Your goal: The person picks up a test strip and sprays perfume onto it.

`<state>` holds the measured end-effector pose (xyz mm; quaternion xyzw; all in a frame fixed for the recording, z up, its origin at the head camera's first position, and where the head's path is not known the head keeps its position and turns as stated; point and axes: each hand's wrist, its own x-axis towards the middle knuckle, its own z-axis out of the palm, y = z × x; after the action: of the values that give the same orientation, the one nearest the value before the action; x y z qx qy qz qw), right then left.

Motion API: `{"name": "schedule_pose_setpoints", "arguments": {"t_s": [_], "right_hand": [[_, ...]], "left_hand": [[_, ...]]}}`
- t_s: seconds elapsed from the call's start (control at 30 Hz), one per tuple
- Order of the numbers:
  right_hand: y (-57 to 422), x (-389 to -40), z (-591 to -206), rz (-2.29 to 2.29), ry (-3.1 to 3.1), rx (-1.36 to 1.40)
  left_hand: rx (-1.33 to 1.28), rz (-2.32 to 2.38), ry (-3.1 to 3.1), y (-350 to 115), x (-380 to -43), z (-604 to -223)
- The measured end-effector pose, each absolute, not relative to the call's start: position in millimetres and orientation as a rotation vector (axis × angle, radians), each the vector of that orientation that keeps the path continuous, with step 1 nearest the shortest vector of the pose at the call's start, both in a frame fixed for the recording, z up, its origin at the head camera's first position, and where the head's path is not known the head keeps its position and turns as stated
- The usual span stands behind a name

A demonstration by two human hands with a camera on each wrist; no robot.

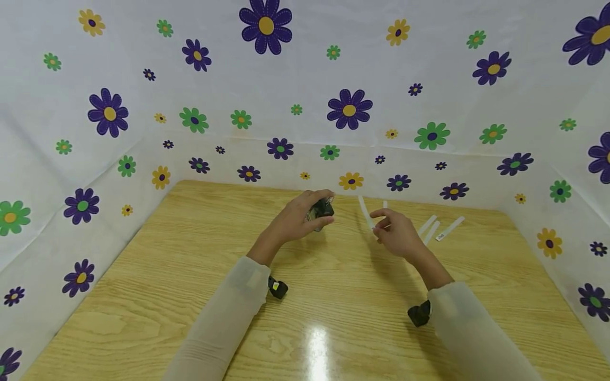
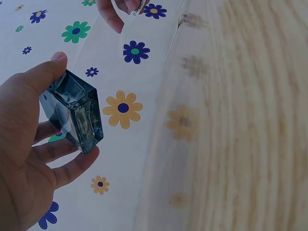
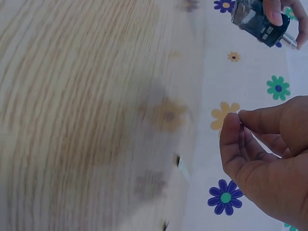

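Note:
My left hand (image 1: 296,218) grips a perfume bottle (image 1: 324,209) of dark blue-grey glass above the far middle of the table. Its thick angular base shows in the left wrist view, where thumb and fingers hold the bottle (image 2: 77,113) from both sides. A silver spray nozzle (image 3: 289,40) sticks out at the bottle's other end in the right wrist view. To the right of it, my right hand (image 1: 397,234) pinches the lower end of a white paper strip (image 1: 365,211) between thumb and fingertip. The strip stands up, leaning toward the bottle, a short gap away from it.
Several more white paper strips lie on the wooden table (image 1: 167,275) beyond and right of my right hand, one with a printed end (image 1: 450,228). A white flowered cloth (image 1: 295,79) walls the table at the back and both sides. Small black cameras hang at both wrists.

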<state>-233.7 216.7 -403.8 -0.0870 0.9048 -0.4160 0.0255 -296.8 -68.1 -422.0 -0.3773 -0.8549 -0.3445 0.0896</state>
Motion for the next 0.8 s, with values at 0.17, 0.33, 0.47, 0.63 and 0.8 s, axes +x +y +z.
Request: {"name": "schedule_pose_setpoints", "arguments": {"t_s": [0.17,0.33,0.47,0.63,0.8], "right_hand": [[222.4,-241.1,-410.6,-1.347,2.763,-0.19],[227.0,-248.6,-415.3,-1.417,2.711,-0.092],[228.4,-252.8,-416.2,-1.478,2.661,0.013],[228.4,-258.9,-416.4,-1.557,2.586,0.122],[227.1,-263.9,-416.5,-1.614,2.519,0.205]], "left_hand": [[-1.126,-1.012,-2.551,-68.3,-297.3,-422.5],[-1.13,-1.013,-2.554,-68.0,-298.3,-423.5],[-1.132,-1.017,-2.555,-68.0,-298.9,-424.0],[-1.128,-1.017,-2.564,-68.1,-298.8,-424.1],[-1.122,-1.021,-2.576,-68.3,-298.0,-423.6]]}}
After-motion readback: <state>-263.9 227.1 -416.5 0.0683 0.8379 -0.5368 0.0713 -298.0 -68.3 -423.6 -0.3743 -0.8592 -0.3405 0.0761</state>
